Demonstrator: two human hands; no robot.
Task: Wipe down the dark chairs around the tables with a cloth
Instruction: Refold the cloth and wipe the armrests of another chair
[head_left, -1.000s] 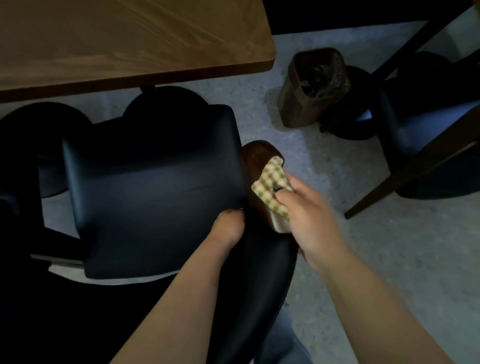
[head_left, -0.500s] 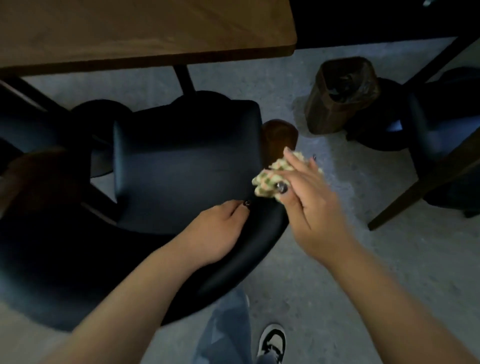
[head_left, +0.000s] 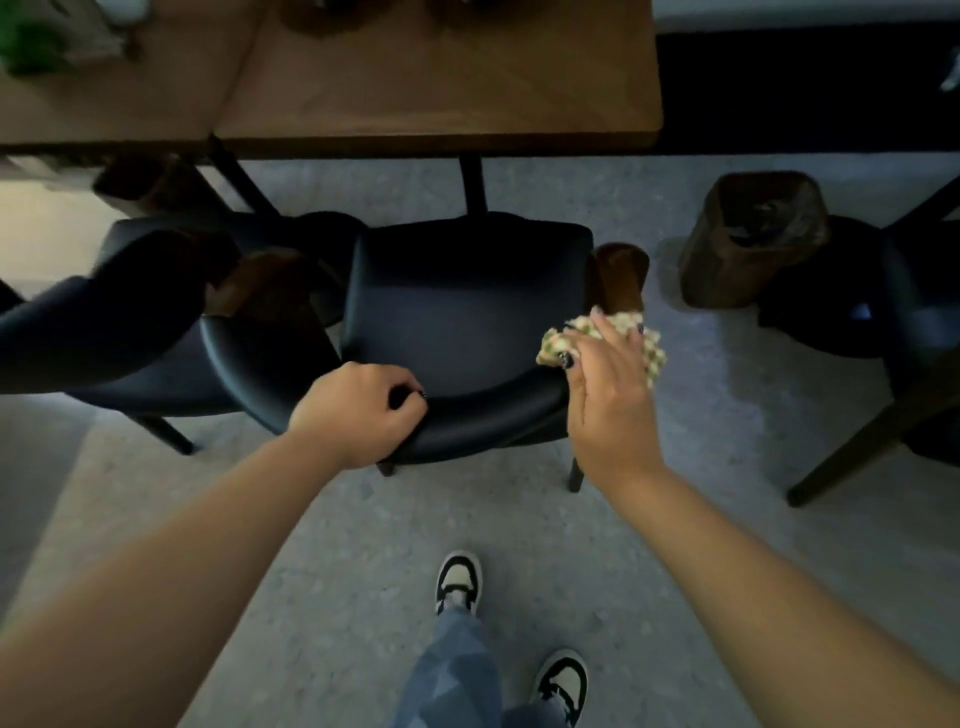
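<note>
- My left hand (head_left: 361, 413) curls over the top edge of the chair (head_left: 462, 332) backrest and grips it; fingers wrap the padded rim.
- My right hand (head_left: 610, 400) holds the cloth (head_left: 652, 353) bunched under the fingers (head_left: 605, 325), pressed at the chair's right side, where the backrest meets the brown wooden armrest (head_left: 621, 278).
- Cloth: checked, soft, limp, light. Judgement: it conforms to curves but slips into a wad, so a flat palm behind it would spread it better.
- Chair: directly in front of me, seat pushed toward the table (head_left: 441, 88), back toward my feet. Dark upholstery looks smooth, slightly glossy; judgement: the cloth should glide easily and the padding gives under pressure.
- Judgement: chair moderately heavy, rigid frame; the backrest rim is the sound place to steady it while wiping.
- A second dark chair (head_left: 119, 332) sits just beside it on the left, partly blurred; another shows at the right edge.
- A wooden bin (head_left: 748, 239) stands on the floor to the right, apart from the chair.
- My shoes (head_left: 460, 579) are on grey floor behind the chair.
</note>
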